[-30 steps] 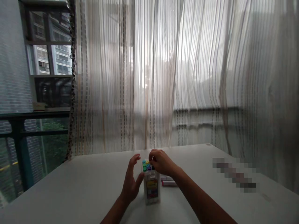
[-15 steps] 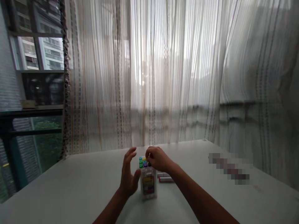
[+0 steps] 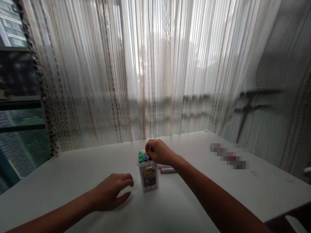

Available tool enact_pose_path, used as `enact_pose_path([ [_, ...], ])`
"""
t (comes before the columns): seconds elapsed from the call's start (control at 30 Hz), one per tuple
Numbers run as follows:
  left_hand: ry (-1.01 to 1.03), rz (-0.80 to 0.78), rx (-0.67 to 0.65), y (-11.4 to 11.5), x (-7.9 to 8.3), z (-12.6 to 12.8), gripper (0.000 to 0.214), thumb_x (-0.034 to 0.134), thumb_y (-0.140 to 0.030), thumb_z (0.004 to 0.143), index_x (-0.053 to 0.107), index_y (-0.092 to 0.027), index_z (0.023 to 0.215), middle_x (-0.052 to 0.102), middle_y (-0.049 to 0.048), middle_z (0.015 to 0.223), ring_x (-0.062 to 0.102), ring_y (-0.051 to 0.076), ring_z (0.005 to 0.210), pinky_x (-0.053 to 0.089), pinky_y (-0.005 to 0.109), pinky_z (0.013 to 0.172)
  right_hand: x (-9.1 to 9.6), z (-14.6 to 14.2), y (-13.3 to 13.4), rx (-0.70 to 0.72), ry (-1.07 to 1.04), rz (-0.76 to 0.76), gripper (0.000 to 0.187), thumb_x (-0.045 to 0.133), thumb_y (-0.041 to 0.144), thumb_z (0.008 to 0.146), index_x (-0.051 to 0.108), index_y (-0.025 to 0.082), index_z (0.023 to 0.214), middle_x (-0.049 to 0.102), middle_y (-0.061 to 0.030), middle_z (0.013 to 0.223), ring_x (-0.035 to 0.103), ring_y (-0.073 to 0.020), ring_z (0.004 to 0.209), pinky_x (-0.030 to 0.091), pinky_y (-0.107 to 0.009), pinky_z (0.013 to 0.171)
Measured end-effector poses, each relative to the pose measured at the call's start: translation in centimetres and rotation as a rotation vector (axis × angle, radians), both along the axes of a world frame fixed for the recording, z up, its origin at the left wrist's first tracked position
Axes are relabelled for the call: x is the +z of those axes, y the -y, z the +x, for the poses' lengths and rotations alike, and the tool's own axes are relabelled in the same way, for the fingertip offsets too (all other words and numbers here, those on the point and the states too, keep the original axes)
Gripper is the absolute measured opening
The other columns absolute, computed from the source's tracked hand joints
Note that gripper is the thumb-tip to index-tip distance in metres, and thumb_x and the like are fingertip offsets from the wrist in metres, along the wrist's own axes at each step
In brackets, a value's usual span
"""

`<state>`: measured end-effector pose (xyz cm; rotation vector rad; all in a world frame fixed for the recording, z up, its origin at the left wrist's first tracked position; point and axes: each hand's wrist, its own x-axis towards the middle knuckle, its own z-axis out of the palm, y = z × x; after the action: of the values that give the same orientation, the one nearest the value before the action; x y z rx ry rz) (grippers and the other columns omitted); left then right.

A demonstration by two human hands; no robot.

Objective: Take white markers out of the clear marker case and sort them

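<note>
A clear plastic case (image 3: 148, 178) with a dark and yellow label stands upright on the white table, holding several markers (image 3: 141, 156) with green, blue, yellow, purple and black caps. Over its right rear part, my right hand (image 3: 159, 152) is closed, thumb and fingertips pinched together at the cap tops. Whatever those fingers hold is hidden. To the left of the case, apart from it, my left hand (image 3: 114, 191) is low over the table, open, thumb and fingers spread. Behind my right wrist lie loose markers, one of them a white marker with a red end (image 3: 167, 170).
The white table (image 3: 92, 168) reaches back to a sheer striped curtain (image 3: 150, 81) before a window. A pixelated, blurred object (image 3: 228, 156) lies on the right side. A dark thing (image 3: 289, 216) shows at the lower right corner.
My left hand has moved away from the case, left and down towards the table. My right hand stays at the case top. The view has tilted down and shifted right.
</note>
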<state>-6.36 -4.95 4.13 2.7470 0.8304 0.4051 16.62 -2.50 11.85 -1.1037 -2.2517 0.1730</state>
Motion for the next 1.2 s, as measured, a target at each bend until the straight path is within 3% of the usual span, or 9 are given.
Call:
enact_pose_path([
  [0.13,-0.169,-0.072,-0.104,2.7,4.9,-1.5,0.030,0.056,-0.022,0.076,0.057,-0.029,0.105,0.065,0.0041,0.097,0.062,0.022,0.084,0.046,0.030,0.076,0.3,0.0,-0.1,-0.004,0.031,-0.009,0.013,0.057,0.002,0.069,0.065,0.012,0.069,0.060,-0.0033,0.072,0.048,-0.0112,0.062,0.037,-0.022,0.061],
  [0.23,-0.178,-0.103,-0.053,3.6,5.6,-0.5,0.027,0.056,-0.022,0.078,0.056,-0.028,0.104,0.066,0.0034,0.095,0.062,0.021,0.082,0.047,0.029,0.076,0.1,-0.1,-0.1,0.005,0.023,-0.007,0.015,0.055,0.001,0.069,0.066,0.012,0.070,0.061,-0.0040,0.072,0.050,-0.0122,0.065,0.037,-0.022,0.063],
  [0.43,0.119,-0.032,-0.123,3.9,-0.8,6.7,0.017,0.053,-0.021,0.077,0.055,-0.021,0.094,0.066,0.0049,0.085,0.062,0.018,0.076,0.047,0.028,0.072,-0.2,-0.2,0.0,-0.027,-0.007,0.017,0.015,0.056,0.002,0.069,0.066,0.012,0.072,0.062,-0.0044,0.074,0.050,-0.0123,0.066,0.037,-0.022,0.064],
  [0.57,0.366,0.169,-0.211,4.1,-4.6,10.7,0.014,0.050,-0.019,0.074,0.054,-0.020,0.087,0.066,0.0052,0.075,0.061,0.017,0.067,0.046,0.027,0.064,-0.2,-0.3,0.0,-0.039,0.010,0.013,0.014,0.056,0.002,0.069,0.066,0.012,0.072,0.062,-0.0045,0.075,0.050,-0.0122,0.066,0.037,-0.022,0.064],
  [0.73,0.472,0.434,-0.202,2.8,-6.7,11.4,0.016,0.048,-0.021,0.072,0.052,-0.020,0.087,0.065,0.0063,0.071,0.061,0.018,0.065,0.045,0.029,0.061,-0.5,-0.3,-0.3,-0.045,0.000,0.030,0.014,0.056,0.003,0.069,0.066,0.012,0.072,0.063,-0.0049,0.076,0.051,-0.0129,0.068,0.038,-0.023,0.066],
  [0.9,0.512,0.396,-0.257,1.2,-7.5,11.7,0.012,0.048,-0.028,0.075,0.052,-0.020,0.082,0.064,0.0049,0.066,0.059,0.016,0.056,0.042,0.027,0.054,-0.9,-0.3,-0.6,-0.050,-0.010,0.038,0.015,0.056,0.003,0.068,0.067,0.012,0.073,0.064,-0.0058,0.077,0.053,-0.0133,0.069,0.039,-0.022,0.065],
  [1.03,0.620,0.389,-0.226,1.6,-5.9,12.1,0.011,0.051,-0.020,0.073,0.053,-0.020,0.084,0.064,0.0043,0.065,0.059,0.015,0.053,0.045,0.026,0.053,-1.1,-0.3,-0.5,-0.054,-0.041,0.042,0.015,0.056,0.004,0.069,0.067,0.012,0.074,0.065,-0.0060,0.078,0.054,-0.0137,0.071,0.039,-0.023,0.067],
  [1.1,0.697,0.485,-0.156,2.7,-3.4,11.6,0.016,0.051,-0.013,0.073,0.054,-0.019,0.088,0.066,0.0053,0.069,0.063,0.017,0.061,0.048,0.027,0.059,-1.0,-0.3,-0.4,-0.054,-0.049,0.034,0.015,0.056,0.003,0.069,0.067,0.012,0.074,0.065,-0.0059,0.078,0.054,-0.0136,0.071,0.039,-0.023,0.067],
  [1.2,0.861,0.564,-0.190,4.9,1.6,9.6,0.013,0.052,-0.015,0.080,0.056,-0.020,0.091,0.065,0.0035,0.068,0.063,0.016,0.063,0.051,0.026,0.059,-0.9,-0.3,-0.3,-0.044,-0.050,0.028,0.016,0.055,0.002,0.068,0.067,0.012,0.074,0.064,-0.0057,0.076,0.053,-0.0132,0.069,0.039,-0.023,0.067],
])
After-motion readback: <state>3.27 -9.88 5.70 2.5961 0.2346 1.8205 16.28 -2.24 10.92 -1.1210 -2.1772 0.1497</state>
